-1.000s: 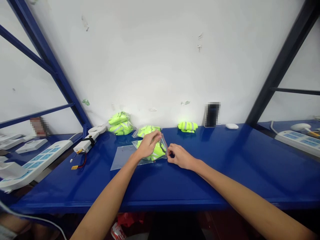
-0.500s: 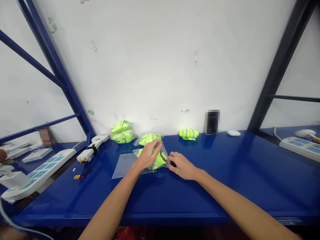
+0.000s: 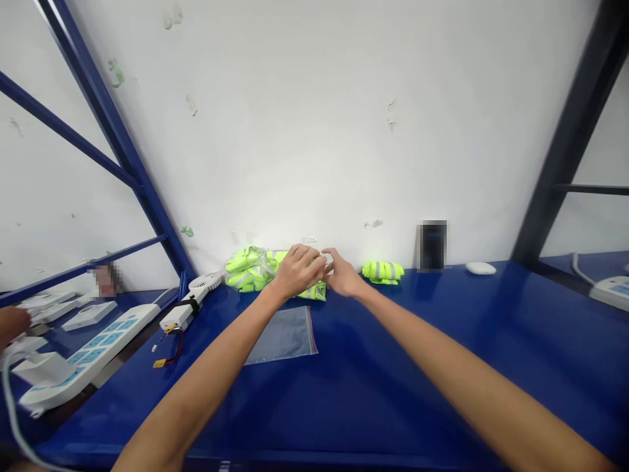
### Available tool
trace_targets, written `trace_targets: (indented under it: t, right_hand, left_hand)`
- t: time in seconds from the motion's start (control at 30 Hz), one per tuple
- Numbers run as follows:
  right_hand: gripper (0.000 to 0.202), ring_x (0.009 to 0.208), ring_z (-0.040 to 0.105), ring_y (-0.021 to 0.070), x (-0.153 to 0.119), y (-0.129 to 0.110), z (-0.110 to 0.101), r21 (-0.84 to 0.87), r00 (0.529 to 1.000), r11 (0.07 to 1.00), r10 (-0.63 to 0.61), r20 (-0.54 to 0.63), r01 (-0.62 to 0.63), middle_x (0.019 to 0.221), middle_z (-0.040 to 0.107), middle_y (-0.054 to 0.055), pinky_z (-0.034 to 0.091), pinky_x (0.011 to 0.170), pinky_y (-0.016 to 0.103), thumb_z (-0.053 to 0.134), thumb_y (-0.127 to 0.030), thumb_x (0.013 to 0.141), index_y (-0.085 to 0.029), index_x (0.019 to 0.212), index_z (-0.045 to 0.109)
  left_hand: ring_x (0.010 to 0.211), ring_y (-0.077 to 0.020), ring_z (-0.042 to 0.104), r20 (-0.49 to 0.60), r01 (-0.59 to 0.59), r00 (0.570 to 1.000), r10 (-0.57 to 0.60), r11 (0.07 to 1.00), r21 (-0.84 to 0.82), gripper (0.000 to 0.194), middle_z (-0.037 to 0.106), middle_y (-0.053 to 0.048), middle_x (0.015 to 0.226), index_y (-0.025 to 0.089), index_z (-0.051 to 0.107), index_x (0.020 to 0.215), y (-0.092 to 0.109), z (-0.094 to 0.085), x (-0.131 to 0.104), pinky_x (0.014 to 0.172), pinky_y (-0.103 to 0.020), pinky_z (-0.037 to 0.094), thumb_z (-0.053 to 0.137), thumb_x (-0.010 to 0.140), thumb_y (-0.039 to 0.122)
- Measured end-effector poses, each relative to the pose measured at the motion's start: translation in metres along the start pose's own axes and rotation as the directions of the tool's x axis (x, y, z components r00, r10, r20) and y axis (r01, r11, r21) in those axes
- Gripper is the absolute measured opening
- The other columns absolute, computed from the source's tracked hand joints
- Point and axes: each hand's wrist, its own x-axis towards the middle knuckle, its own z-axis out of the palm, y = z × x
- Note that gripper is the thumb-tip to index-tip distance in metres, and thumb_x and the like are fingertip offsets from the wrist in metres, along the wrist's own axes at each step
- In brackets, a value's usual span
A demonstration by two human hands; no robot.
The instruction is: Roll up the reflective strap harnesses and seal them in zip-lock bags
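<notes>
My left hand [image 3: 301, 270] is closed on a clear zip bag holding a folded neon-yellow reflective vest [image 3: 314, 291]; the hand hides much of it. Close beside it, my right hand [image 3: 343, 274] has thumb and fingers bent around the bag's clear edge at the fingertips. Below the hands a flat clear zip bag [image 3: 287, 334] with a red-lined edge lies on the blue table [image 3: 363, 387]. Another bagged vest pile [image 3: 246, 269] sits left of my hands, against the wall. To their right rests a rolled neon vest [image 3: 383, 272] with grey reflective stripes, apparently unbagged.
A small white fan [image 3: 206, 282], a white battery pack [image 3: 177, 316] with loose wires and a white power strip [image 3: 93, 354] stand at left. Back right are a blurred dark panel [image 3: 432, 246] and a white oval object [image 3: 480, 268]. Another person's hand [image 3: 12, 324] shows at far left.
Both hands have moved away from me toward the wall, taking the bagged vest off the flat zip bag, which is now more exposed. The camera view has shifted slightly.
</notes>
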Motion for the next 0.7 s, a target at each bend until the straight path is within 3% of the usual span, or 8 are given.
trace_targets:
  t: [0.07, 0.1, 0.2, 0.23, 0.3, 0.43, 0.6, 0.7]
  right_hand:
    - [0.064, 0.093, 0.061, 0.0227, 0.014, 0.014, -0.013, -0.224, 0.995, 0.974, -0.012, 0.102, 0.034, 0.107, 0.062, 0.01, 0.046, 0.079, 0.031, 0.064, -0.018, 0.073, -0.02, 0.133, 0.041]
    - [0.06, 0.102, 0.059, 0.0256, 0.017, 0.024, -0.021, -0.33, 0.996, 0.943, -0.014, 0.087, 0.042, 0.118, 0.057, 0.014, 0.045, 0.084, 0.034, 0.062, -0.021, 0.075, -0.02, 0.132, 0.043]
    - [0.046, 0.116, 0.05, 0.0325, 0.014, 0.062, -0.044, -0.559, 0.996, 0.825, 0.056, -0.072, -0.086, 0.131, 0.048, 0.017, 0.041, 0.091, 0.043, 0.051, -0.028, 0.084, -0.02, 0.13, 0.049]
    - [0.046, 0.119, 0.047, 0.0332, 0.012, 0.075, -0.049, -0.594, 0.992, 0.795, 0.086, -0.092, -0.124, 0.133, 0.046, 0.017, 0.039, 0.093, 0.044, 0.05, -0.03, 0.085, -0.02, 0.13, 0.049]
    - [0.048, 0.123, 0.043, 0.0349, 0.007, 0.094, -0.056, -0.629, 0.979, 0.753, 0.191, -0.069, -0.191, 0.135, 0.045, 0.017, 0.037, 0.095, 0.048, 0.049, -0.038, 0.086, -0.021, 0.131, 0.048]
    - [0.061, 0.119, 0.044, 0.0392, -0.006, 0.105, -0.052, -0.684, 0.95, 0.703, 0.309, 0.048, -0.194, 0.13, 0.05, 0.018, 0.034, 0.092, 0.057, 0.054, -0.052, 0.081, -0.022, 0.134, 0.047]
    - [0.066, 0.113, 0.045, 0.0378, -0.039, 0.08, -0.036, -0.624, 0.984, 0.778, 0.041, 0.175, 0.079, 0.126, 0.055, 0.018, 0.037, 0.088, 0.053, 0.061, -0.043, 0.077, -0.021, 0.137, 0.044]
    - [0.059, 0.105, 0.048, 0.0334, -0.057, 0.069, -0.029, -0.596, 0.976, 0.779, -0.094, 0.195, 0.194, 0.116, 0.058, 0.014, 0.038, 0.087, 0.05, 0.064, -0.045, 0.075, -0.022, 0.128, 0.052]
  left_hand:
    - [0.099, -0.0237, 0.054, 0.18, 0.121, 0.978, -0.107, 0.99, -0.073, 0.016, 0.062, -0.009, 0.103, 0.021, 0.058, 0.1, -0.007, 0.015, -0.019, 0.09, -0.041, 0.04, 0.049, 0.089, 0.029]
    - [0.106, -0.0254, 0.052, 0.219, 0.251, 0.95, -0.221, 0.961, -0.118, 0.022, 0.061, -0.01, 0.109, 0.021, 0.057, 0.105, -0.009, 0.021, -0.03, 0.094, -0.043, 0.038, 0.052, 0.088, 0.035]
    - [0.118, -0.0263, 0.048, 0.224, 0.634, 0.773, -0.593, 0.723, -0.273, 0.033, 0.058, -0.009, 0.12, 0.022, 0.052, 0.116, -0.012, 0.03, -0.06, 0.1, -0.044, 0.035, 0.044, 0.091, 0.041]
    - [0.119, -0.0254, 0.048, 0.232, 0.688, 0.723, -0.651, 0.645, -0.332, 0.032, 0.058, -0.008, 0.121, 0.023, 0.051, 0.117, -0.013, 0.029, -0.066, 0.101, -0.043, 0.036, 0.039, 0.093, 0.04]
    - [0.122, -0.0252, 0.048, 0.27, 0.717, 0.689, -0.672, 0.583, -0.382, 0.031, 0.059, -0.007, 0.122, 0.024, 0.052, 0.117, -0.013, 0.027, -0.074, 0.103, -0.043, 0.035, 0.036, 0.094, 0.037]
    - [0.133, -0.0307, 0.036, 0.327, 0.648, 0.751, -0.574, 0.735, -0.198, 0.042, 0.052, -0.008, 0.134, 0.023, 0.051, 0.124, -0.008, 0.024, -0.081, 0.108, -0.052, 0.027, 0.053, 0.082, 0.025]
    - [0.132, -0.0265, 0.04, 0.321, 0.344, 0.899, -0.299, 0.934, -0.093, 0.051, 0.054, -0.009, 0.134, 0.022, 0.055, 0.121, -0.011, 0.031, -0.074, 0.107, -0.05, 0.032, 0.042, 0.077, -0.001]
    - [0.137, -0.0263, 0.034, 0.333, 0.197, 0.931, -0.153, 0.975, -0.104, 0.052, 0.05, -0.008, 0.139, 0.022, 0.054, 0.123, -0.014, 0.042, -0.062, 0.112, -0.052, 0.026, 0.042, 0.078, -0.002]
